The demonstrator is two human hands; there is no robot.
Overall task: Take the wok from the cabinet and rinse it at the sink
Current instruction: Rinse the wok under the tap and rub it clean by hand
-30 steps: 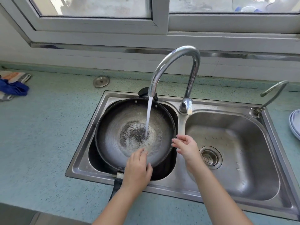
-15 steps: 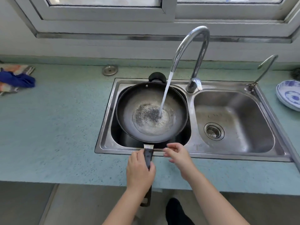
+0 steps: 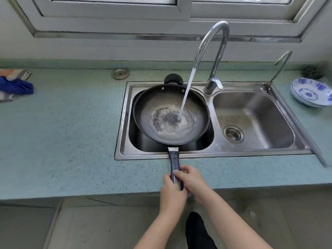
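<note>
A dark wok (image 3: 158, 106) with a worn grey inside sits in the left basin of the steel double sink (image 3: 124, 123). Water runs from the curved tap (image 3: 213, 47) into its middle and pools there. Its long black handle (image 3: 173, 159) sticks out over the sink's front rim and the counter. My left hand (image 3: 170, 193) grips the handle's near end from the left. My right hand (image 3: 192, 180) curls round the same end from the right, its fingers on top.
The right basin (image 3: 255, 119) holds only its drain strainer. Blue-and-white plates (image 3: 310, 92) lie on the counter at the right, beside a thin second tap (image 3: 280, 67). A blue and striped cloth (image 3: 14, 85) lies at the far left. A metal cap (image 3: 120, 73) sits behind the sink.
Both hands have drawn back from the wok's rim to the near end of its handle. My right hand, free before, now holds the handle too. The view has pulled back from the sink.
</note>
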